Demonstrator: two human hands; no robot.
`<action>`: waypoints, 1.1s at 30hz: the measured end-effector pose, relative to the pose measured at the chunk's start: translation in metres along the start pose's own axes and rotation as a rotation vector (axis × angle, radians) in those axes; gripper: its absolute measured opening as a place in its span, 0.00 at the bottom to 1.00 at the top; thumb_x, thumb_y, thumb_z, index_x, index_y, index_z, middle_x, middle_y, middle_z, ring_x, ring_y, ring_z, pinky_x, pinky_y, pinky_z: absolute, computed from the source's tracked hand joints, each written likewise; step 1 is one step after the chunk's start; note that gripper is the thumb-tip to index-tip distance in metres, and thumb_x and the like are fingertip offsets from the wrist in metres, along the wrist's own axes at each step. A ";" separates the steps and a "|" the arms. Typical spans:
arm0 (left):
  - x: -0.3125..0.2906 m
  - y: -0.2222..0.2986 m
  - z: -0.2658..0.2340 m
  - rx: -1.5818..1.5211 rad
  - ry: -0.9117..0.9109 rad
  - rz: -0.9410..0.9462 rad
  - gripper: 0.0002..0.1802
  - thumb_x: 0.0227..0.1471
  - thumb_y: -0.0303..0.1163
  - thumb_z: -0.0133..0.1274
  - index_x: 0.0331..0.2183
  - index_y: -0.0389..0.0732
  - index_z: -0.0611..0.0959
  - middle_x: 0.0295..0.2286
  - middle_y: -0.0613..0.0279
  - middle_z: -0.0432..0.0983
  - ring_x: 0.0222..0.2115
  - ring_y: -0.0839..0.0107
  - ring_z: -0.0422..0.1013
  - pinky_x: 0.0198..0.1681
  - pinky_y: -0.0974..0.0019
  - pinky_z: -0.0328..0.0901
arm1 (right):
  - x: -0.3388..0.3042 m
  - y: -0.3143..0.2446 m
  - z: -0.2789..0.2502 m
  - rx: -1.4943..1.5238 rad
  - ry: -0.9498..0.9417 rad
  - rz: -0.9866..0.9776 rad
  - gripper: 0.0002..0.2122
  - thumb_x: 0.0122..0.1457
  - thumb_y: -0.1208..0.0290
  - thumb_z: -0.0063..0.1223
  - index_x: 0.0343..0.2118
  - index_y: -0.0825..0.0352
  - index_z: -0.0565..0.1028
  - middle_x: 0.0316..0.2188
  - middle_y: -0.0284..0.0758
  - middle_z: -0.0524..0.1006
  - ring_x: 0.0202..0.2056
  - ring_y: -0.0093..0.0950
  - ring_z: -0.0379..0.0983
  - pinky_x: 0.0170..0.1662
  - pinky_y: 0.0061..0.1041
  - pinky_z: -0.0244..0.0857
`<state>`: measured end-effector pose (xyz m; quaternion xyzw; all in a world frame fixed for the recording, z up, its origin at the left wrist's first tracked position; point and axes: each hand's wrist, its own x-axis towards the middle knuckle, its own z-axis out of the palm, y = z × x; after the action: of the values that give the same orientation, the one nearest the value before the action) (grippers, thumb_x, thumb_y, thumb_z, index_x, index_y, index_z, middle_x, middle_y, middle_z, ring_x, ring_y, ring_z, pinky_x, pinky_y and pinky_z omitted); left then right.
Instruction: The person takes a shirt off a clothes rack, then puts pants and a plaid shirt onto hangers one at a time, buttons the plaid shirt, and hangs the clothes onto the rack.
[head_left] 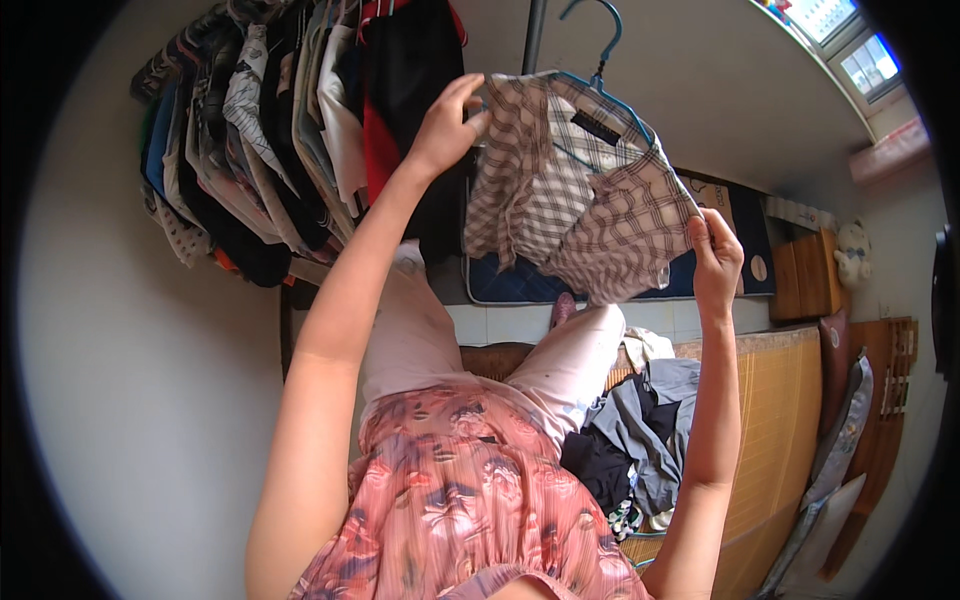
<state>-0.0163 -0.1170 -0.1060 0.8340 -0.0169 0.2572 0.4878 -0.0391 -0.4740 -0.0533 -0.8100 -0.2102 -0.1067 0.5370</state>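
Note:
A checked shirt (610, 215) in brown, grey and white hangs on a blue clothes hanger (606, 50), its hook pointing up beside a grey upright pole. My left hand (447, 128) is at the shirt's left shoulder, thumb and fingers apart, the fingertips at the edge of the cloth. On the other side, my right hand (715, 262) pinches the shirt near its right shoulder between thumb and fingers. The collar faces me, with a dark label inside. Whether the hanger's ends sit fully inside both shoulders is hidden by the cloth.
Many garments (255, 140) hang in a row at the upper left. To my right, a pile of grey and black clothes (640, 430) lies on a woven mat (770, 430). Farther off are a dark blue mattress (520, 285), a wooden cabinet (805, 275) and a white plush toy (853, 252).

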 end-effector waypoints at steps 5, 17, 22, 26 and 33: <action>-0.001 -0.012 -0.011 0.156 0.043 -0.027 0.26 0.46 0.25 0.52 0.50 0.36 0.70 0.51 0.50 0.63 0.51 0.58 0.63 0.53 0.63 0.59 | -0.005 -0.020 0.010 -0.080 0.018 0.051 0.11 0.60 0.65 0.50 0.29 0.69 0.74 0.18 0.22 0.64 0.22 0.13 0.54 0.24 0.15 0.48; -0.005 -0.030 0.005 0.366 -0.041 -0.181 0.37 0.46 0.34 0.55 0.56 0.36 0.61 0.59 0.43 0.44 0.60 0.49 0.43 0.60 0.55 0.45 | 0.039 -0.064 0.080 -0.210 0.015 0.025 0.09 0.60 0.68 0.48 0.31 0.70 0.72 0.16 0.31 0.68 0.19 0.15 0.59 0.22 0.18 0.55; 0.012 -0.037 -0.001 0.273 -0.001 -0.187 0.37 0.48 0.34 0.54 0.56 0.35 0.59 0.58 0.42 0.45 0.60 0.47 0.43 0.60 0.55 0.46 | 0.083 -0.090 0.120 -0.366 0.126 -0.103 0.08 0.60 0.68 0.46 0.31 0.68 0.71 0.16 0.40 0.71 0.18 0.35 0.67 0.24 0.27 0.61; 0.022 -0.044 0.002 0.183 0.006 -0.204 0.35 0.51 0.34 0.52 0.57 0.35 0.59 0.58 0.41 0.45 0.59 0.47 0.44 0.60 0.56 0.46 | 0.113 -0.090 0.146 -0.439 0.248 -0.191 0.07 0.60 0.68 0.46 0.31 0.66 0.70 0.20 0.42 0.74 0.24 0.42 0.72 0.26 0.35 0.63; 0.017 -0.061 0.010 0.045 0.090 -0.215 0.31 0.51 0.31 0.49 0.56 0.35 0.60 0.57 0.42 0.51 0.59 0.50 0.48 0.60 0.58 0.47 | 0.126 -0.074 0.204 -0.392 0.231 -0.079 0.07 0.61 0.66 0.44 0.33 0.65 0.69 0.22 0.42 0.74 0.27 0.43 0.73 0.28 0.36 0.64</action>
<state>0.0194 -0.0892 -0.1514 0.8293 0.1002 0.2411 0.4940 0.0284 -0.2346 -0.0237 -0.8724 -0.1543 -0.2584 0.3851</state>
